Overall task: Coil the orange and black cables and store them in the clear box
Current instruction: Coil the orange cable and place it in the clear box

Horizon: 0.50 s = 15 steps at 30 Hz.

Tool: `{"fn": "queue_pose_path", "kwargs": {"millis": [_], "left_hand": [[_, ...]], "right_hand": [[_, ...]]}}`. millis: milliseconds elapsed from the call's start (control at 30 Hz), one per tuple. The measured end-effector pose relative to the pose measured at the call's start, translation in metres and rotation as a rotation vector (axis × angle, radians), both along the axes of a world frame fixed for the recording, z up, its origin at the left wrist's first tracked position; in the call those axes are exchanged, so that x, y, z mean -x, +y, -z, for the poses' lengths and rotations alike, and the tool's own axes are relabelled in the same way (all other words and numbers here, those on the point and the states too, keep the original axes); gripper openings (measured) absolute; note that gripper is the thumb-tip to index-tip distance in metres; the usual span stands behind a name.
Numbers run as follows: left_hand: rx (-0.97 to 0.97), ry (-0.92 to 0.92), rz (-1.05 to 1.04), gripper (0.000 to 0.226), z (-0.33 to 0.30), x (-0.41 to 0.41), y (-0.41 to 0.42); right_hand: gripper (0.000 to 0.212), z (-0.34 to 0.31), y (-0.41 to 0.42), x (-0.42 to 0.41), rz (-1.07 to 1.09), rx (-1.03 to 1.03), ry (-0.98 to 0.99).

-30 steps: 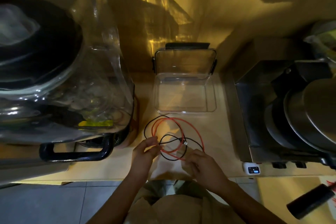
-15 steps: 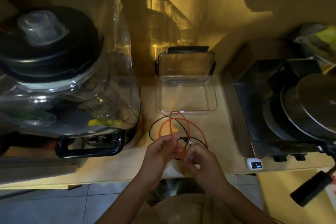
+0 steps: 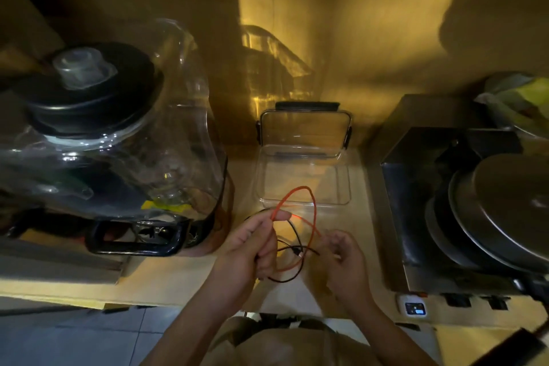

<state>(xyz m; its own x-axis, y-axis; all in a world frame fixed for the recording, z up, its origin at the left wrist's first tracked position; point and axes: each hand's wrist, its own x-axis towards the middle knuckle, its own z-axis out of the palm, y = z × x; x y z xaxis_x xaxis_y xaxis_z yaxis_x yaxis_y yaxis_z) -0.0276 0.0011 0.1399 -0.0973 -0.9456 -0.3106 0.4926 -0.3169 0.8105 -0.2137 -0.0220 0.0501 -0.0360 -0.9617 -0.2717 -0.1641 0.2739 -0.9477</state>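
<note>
The orange cable stands in a raised loop in front of the clear box, whose lid is tilted open against the wall. My left hand pinches the orange cable between thumb and fingers at the loop's left side. My right hand has its fingers curled around the cable's right strand. The black cable lies on the counter under and between my hands, partly hidden by them.
A large clear blender jar with black lid and black handle fills the left. A steel appliance with stacked metal lids sits on the right, a small white device by the counter edge.
The orange cable has been lifted off the counter into a tall loop reaching over the box's front edge. My hands moved apart slightly.
</note>
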Motion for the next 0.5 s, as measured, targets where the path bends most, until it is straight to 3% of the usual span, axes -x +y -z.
{"fn": "queue_pose_path", "kwargs": {"millis": [100,167,233,367,500], "left_hand": [[0.015,0.087,0.04,0.028,-0.015,0.007,-0.001],[0.061,0.161,0.071,0.03,-0.025,0.009,-0.003],[0.098,0.253,0.088,0.035,-0.032,0.008,-0.005],[0.182,0.509,0.067,0.028,-0.043,-0.003,-0.02],[0.228,0.632,0.026,0.027,-0.052,-0.018,-0.033]], "right_hand": [[0.029,0.01,-0.014,0.003,-0.089,-0.12,0.011],[0.022,0.012,-0.021,0.0,-0.158,-0.164,-0.059],[0.031,0.015,-0.023,-0.001,-0.184,-0.138,-0.04],[0.022,0.022,-0.022,0.001,-0.108,-0.236,-0.089],[0.02,0.027,-0.016,0.01,-0.145,-0.283,-0.08]]}}
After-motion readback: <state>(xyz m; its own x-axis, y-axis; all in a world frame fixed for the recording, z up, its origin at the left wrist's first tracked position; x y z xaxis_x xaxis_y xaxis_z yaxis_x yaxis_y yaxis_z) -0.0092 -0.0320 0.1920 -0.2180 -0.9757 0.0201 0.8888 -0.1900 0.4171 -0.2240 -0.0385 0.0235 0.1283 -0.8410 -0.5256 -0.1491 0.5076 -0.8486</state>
